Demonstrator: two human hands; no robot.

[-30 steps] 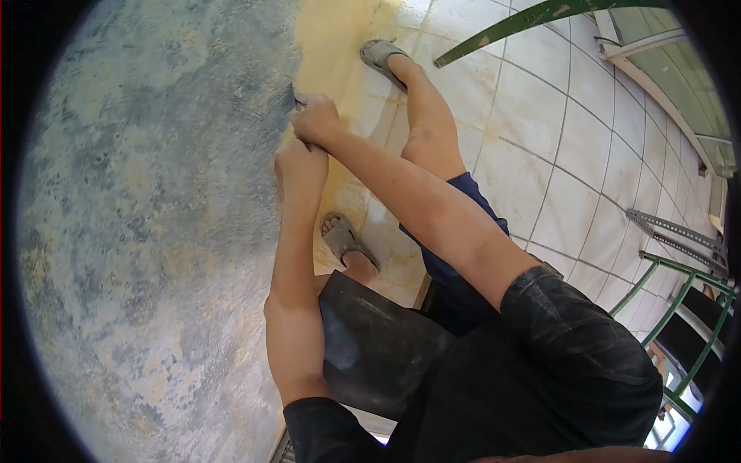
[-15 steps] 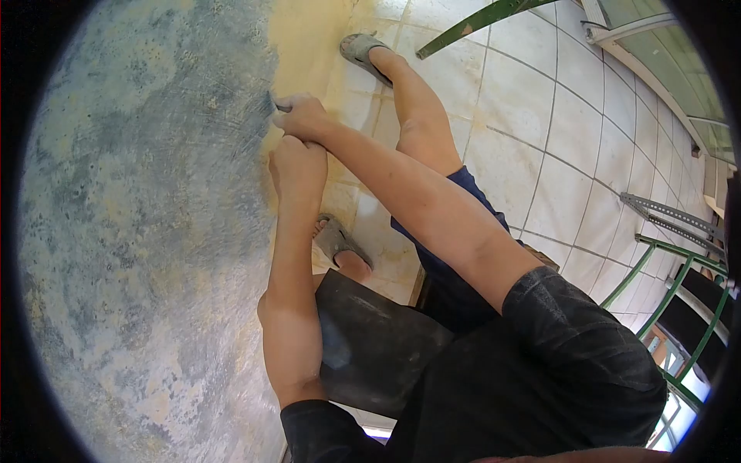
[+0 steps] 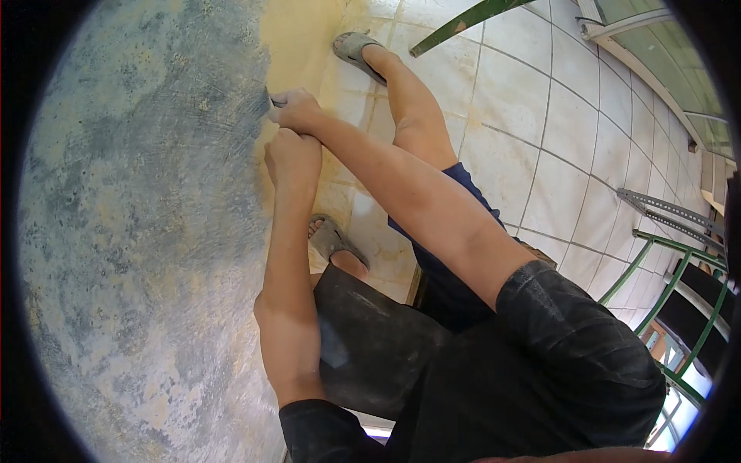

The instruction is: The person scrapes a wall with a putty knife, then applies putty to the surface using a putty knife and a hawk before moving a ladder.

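Observation:
Against the patchy blue-grey and cream wall [image 3: 147,224], my right hand [image 3: 297,111] is closed on a scraper [image 3: 274,100]; only a small part of its thin blade shows, its edge at the wall surface. My left hand [image 3: 293,160] is closed just below, touching the underside of my right hand. What its fingers hold, if anything, is hidden. Around the blade, the wall carries fine scratch marks. A yellow, dusty strip [image 3: 297,38] runs beside the scraped area.
My feet in grey clogs [image 3: 359,46] rest on the white tiled floor [image 3: 509,147]. A green bar [image 3: 463,29] juts in at the top. To the right stand a green metal frame [image 3: 656,309] and a perforated metal angle bar [image 3: 671,214]. A dark panel [image 3: 370,339] lies near my lap.
Both hands and the scraper appear slightly further left in view, along with a small shift of the whole scene. The grips look the same.

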